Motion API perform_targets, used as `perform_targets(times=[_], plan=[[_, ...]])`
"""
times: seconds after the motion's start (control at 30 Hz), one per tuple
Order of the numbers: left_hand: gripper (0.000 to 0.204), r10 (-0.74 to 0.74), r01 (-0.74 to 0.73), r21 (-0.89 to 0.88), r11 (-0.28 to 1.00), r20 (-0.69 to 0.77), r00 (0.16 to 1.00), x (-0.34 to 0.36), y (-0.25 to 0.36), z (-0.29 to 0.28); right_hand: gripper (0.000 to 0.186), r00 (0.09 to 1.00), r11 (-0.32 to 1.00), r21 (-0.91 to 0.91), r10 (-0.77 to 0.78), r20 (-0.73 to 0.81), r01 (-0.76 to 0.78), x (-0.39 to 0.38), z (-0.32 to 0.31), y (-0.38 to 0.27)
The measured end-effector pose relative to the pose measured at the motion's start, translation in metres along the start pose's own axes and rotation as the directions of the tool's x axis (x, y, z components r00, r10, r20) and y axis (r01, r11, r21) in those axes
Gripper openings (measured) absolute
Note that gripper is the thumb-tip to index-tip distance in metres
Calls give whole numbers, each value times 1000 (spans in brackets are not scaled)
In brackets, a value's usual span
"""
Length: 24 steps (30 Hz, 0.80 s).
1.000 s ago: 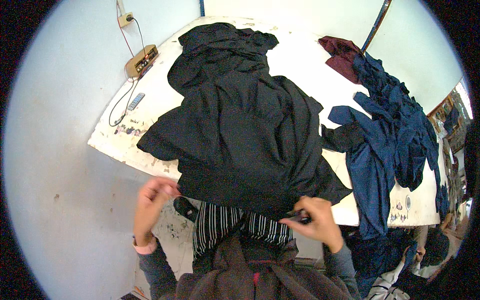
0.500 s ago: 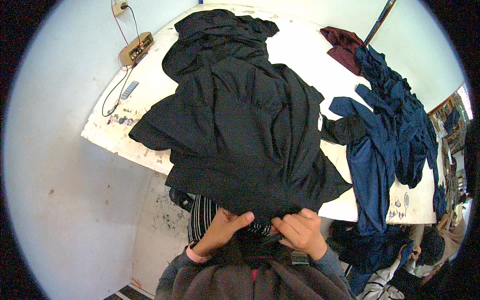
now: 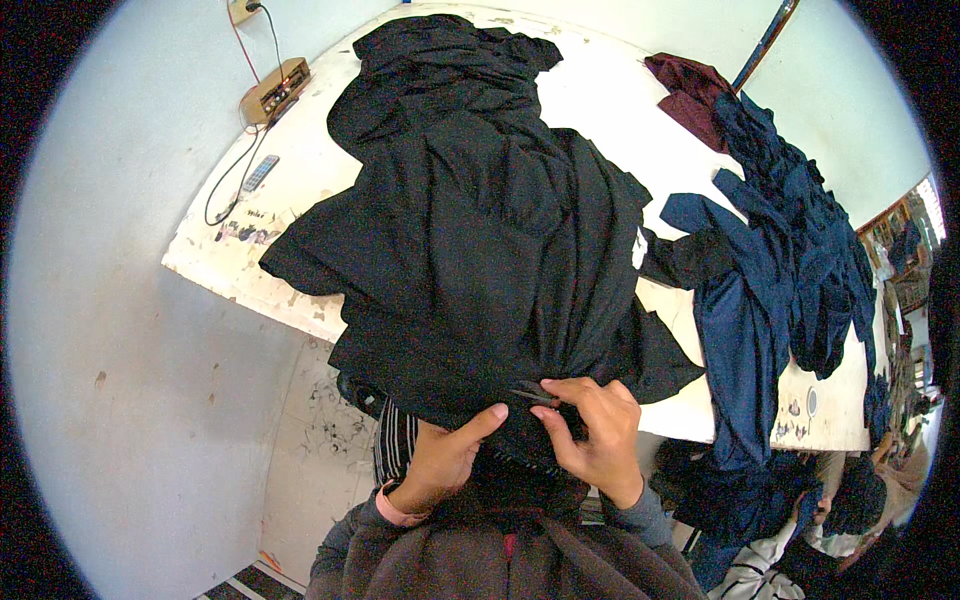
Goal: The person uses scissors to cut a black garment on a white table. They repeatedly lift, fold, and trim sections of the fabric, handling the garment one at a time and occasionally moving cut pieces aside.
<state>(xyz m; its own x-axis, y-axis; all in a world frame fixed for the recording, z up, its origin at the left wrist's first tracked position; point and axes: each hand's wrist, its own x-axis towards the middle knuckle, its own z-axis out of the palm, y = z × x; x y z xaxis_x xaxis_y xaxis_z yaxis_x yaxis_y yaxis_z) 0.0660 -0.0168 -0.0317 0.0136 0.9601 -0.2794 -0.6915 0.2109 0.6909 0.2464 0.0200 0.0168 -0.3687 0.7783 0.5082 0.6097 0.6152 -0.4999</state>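
A large black cloth garment (image 3: pixel 470 260) lies in folds over the table, its near edge hanging off toward my lap. My left hand (image 3: pixel 447 455) is closed on that near edge, thumb on top and fingers tucked beneath the cloth. In my right hand (image 3: pixel 598 430) is a small pair of dark thread snips (image 3: pixel 532 393), pinched between thumb and fingers. The snips' blades point left and lie just over the black cloth, a little above and right of my left thumb. Whether the blades touch the fabric I cannot tell.
The white table (image 3: pixel 600 90) carries a heap of navy garments (image 3: pixel 790 230) on the right and a maroon cloth (image 3: pixel 695 100) behind it. At the left are a remote control (image 3: pixel 262 173) and a brown corded box (image 3: pixel 276 92). Another person (image 3: pixel 850 500) sits at lower right.
My right hand has risen from the cloth's lower edge, and the snips now show between its fingers above the fabric. My left hand keeps its grip in nearly the same place.
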Motion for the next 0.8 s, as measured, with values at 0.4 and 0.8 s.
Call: perform_targets(times=[0.4,0.8], plan=[[46,-42,42,-25,999,3,999,-1,0,-2,24,999,999,-5,-52,-1,52,5,7,3],[43,-41,41,20,999,14,999,-5,-3,-4,18,999,999,-15,-46,6,46,5,5,-2]])
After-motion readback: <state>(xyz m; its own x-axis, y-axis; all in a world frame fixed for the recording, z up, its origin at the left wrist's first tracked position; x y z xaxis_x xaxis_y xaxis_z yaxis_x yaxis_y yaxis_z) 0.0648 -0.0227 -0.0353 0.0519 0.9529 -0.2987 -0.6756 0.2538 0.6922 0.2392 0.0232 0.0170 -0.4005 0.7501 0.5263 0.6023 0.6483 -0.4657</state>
